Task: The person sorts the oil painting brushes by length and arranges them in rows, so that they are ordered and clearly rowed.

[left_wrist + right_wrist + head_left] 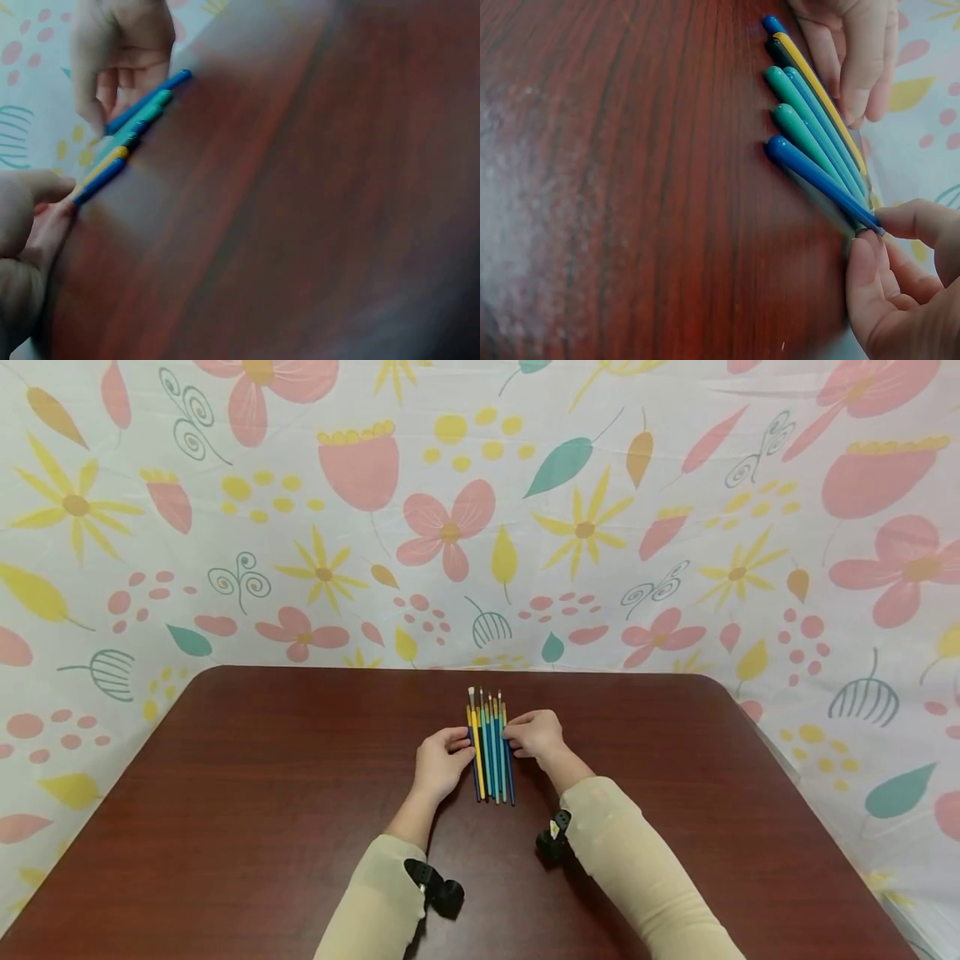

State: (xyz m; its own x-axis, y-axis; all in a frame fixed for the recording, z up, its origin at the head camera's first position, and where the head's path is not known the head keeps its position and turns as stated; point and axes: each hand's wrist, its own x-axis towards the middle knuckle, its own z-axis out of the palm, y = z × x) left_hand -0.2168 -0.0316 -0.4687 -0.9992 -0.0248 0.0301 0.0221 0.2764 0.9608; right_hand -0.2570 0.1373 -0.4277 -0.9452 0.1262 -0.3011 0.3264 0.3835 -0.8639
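Paintbrushes (pixel 492 760) in row near table's (pixel 262 793) far edge

They lie about midway between the far corners, bristles toward that edge. My left hand (pixel 438 764) pinches the leftmost, dark blue brush (pixel 101 180); my right hand (pixel 538 735) pinches the rightmost brush (pixel 817 180), also dark blue.

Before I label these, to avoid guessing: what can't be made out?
Right wrist view: brush heads, hidden behind the right hand.
Left wrist view: part of the left hand, cut by the edge.
Left wrist view: table grain, blurred.
Head view: any lettering on the handles, too small.
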